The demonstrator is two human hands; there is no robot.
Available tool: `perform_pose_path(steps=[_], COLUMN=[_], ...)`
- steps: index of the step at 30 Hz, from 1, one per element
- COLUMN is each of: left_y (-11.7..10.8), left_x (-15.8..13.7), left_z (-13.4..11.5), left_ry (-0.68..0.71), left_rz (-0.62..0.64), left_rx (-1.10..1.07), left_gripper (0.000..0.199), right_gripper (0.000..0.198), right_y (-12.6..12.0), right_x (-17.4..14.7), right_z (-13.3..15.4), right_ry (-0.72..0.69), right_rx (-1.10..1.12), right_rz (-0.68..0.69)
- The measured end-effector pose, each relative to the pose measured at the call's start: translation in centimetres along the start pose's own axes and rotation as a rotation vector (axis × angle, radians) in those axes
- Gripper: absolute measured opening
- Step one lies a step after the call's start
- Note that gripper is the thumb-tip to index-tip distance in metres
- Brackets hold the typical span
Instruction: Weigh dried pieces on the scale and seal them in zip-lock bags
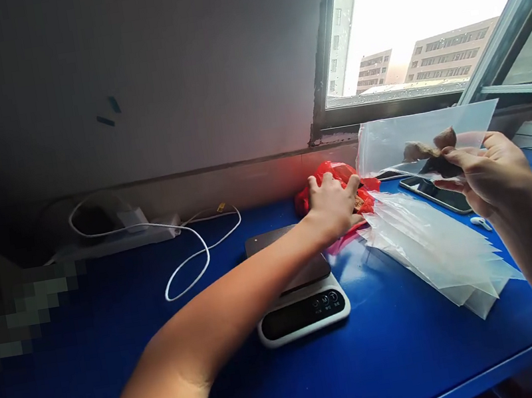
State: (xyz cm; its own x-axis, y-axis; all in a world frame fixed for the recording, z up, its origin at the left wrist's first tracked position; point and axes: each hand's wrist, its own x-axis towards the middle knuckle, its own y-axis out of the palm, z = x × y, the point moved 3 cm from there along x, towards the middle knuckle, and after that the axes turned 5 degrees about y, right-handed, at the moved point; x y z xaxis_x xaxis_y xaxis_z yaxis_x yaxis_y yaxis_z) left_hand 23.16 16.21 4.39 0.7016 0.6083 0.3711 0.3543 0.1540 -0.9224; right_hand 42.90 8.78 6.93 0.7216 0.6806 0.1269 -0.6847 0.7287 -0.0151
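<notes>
Blue table, clear bag in right grip (left fingers spread)

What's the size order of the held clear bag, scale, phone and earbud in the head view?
1. Held clear bag and scale: close in size, and the left arm hides part of the scale, so unranked.
2. Phone.
3. Earbud, clearly smallest.

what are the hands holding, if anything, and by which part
The right hand holds a clear plastic bag by its lower right part in view. The left hand is at the red bag; whether it grips anything cannot be told.
</notes>
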Motion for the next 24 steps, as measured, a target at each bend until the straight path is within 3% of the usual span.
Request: perform_pose_path(steps=[3, 7, 12, 19, 24], left_y=[-0.2, -2.0, -3.4, -3.2, -3.2], left_x=[1.2, 1.9, 1.1, -0.7, -1.6], left_z=[1.1, 6.3, 11.3, 11.9, 11.9], left_ry=[-0.127, -0.338, -0.417, -0.446, -0.424], left_rz=[-0.044, -0.157, -0.269, -0.247, -0.256], left_rx=[-0.063, -0.234, -0.49, -0.661, -0.714], left_gripper=[0.04, 0.033, 0.022, 0.028, 0.022], right_gripper=[0.024, 0.019, 0.019, 0.019, 0.02], right_y=[-0.2, 0.5, 5.0, 11.6, 12.0], right_x=[0.0, 0.7, 1.5, 0.9, -0.5], right_z=[-0.3, -0.5, 0.5, 3.5, 4.6], right_ry=[-0.045, -0.16, -0.386, -0.856, -1.029], right_rx=[-0.097, -0.258, -0.445, -0.779, -0.798], right_rz=[0.065, 0.13, 0.267, 0.212, 0.156])
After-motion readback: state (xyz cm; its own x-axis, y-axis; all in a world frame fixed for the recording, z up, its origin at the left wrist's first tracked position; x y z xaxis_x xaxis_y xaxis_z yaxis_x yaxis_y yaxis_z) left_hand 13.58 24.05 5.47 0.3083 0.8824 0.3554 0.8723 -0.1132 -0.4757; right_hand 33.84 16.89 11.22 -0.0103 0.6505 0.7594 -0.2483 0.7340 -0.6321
